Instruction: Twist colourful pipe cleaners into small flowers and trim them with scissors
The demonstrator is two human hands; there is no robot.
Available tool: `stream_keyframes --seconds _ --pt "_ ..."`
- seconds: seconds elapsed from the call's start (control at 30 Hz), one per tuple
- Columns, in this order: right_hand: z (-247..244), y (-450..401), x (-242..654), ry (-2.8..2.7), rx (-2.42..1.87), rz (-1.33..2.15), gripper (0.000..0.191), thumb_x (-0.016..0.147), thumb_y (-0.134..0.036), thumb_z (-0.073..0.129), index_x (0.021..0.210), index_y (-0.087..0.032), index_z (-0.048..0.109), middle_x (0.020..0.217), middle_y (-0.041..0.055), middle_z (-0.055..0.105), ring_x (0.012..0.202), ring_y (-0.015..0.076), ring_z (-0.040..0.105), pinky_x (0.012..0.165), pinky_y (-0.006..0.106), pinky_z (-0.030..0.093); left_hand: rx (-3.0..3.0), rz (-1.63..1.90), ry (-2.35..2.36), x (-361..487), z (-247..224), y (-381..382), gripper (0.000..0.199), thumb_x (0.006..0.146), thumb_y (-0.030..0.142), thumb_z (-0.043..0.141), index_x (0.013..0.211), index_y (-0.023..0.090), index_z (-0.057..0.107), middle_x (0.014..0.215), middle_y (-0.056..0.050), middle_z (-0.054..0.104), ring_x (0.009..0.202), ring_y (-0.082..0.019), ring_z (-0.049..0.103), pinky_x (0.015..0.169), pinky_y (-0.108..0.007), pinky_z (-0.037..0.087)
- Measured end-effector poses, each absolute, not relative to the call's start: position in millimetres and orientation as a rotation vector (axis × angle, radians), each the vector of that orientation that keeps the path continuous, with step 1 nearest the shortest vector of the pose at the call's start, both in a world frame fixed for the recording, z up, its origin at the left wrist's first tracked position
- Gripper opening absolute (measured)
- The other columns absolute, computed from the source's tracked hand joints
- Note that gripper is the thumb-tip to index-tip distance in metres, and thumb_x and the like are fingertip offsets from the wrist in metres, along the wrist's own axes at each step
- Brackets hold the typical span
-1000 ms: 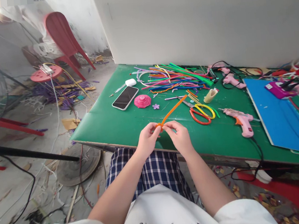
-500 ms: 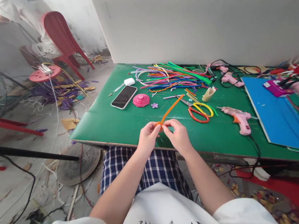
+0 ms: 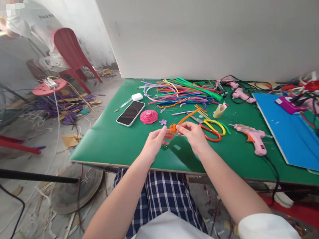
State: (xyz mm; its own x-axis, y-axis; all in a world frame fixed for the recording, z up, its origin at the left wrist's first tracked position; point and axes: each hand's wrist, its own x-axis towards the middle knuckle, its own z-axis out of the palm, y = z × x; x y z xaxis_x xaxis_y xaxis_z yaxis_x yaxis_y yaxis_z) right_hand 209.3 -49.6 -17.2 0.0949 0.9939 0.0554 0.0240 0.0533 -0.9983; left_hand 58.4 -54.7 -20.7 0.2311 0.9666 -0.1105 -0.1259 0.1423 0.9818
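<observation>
Pinching orange stem w/ R hand grip, L hand grip now loosened, curled end exposed

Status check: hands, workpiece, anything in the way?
Right hand pinching orange pipe cleaner, one end flower-shaped. Left hand open close beside it. Scissors on table near right hand; nothing visibly blocking the piece.

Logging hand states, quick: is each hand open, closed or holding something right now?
Left hand: partly open, fingertips beside the orange flower-shaped piece; contact can't be told.
Right hand: closed, pinching that piece.
</observation>
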Motion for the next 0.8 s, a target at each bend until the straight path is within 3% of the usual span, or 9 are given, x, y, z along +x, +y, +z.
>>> stream_keyframes --seconds 0.23,0.63,0.8 --pt "-14 -30 207 -1.257 -1.168 1.127 0.025 0.066 -0.042 0.066 0.068 -0.017 0.065 0.062 -0.0012 0.062 0.060 0.0115 0.054 0.062 0.025 0.043 1.107 1.081 0.994 66 -20 -39 0.034 0.068 0.045 0.066 0.081 0.015 0.066 0.075 -0.005 0.067 0.074 -0.016 0.061 0.062 -0.024 0.044" --pt "-25 1 218 -1.202 -1.132 1.184 0.025 0.062 -0.039 0.071 0.074 -0.017 0.068 0.072 0.0026 0.069 0.068 0.0157 0.061 0.069 0.030 0.048 1.772 0.939 1.052 61 -17 9 0.032 0.076 0.043 0.056 0.072 0.014 0.067 0.066 -0.001 0.064 0.056 -0.010 0.051 0.052 -0.022 0.036" --pt "-31 2 218 -1.219 -1.194 1.106 0.027 0.065 -0.041 0.069 0.076 -0.017 0.068 0.071 0.0035 0.069 0.069 0.0175 0.062 0.071 0.031 0.049 1.724 0.949 1.022 65 -25 12 0.032 0.079 0.041 0.051 0.081 0.014 0.067 0.075 -0.004 0.068 0.067 -0.014 0.058 0.059 -0.023 0.043"
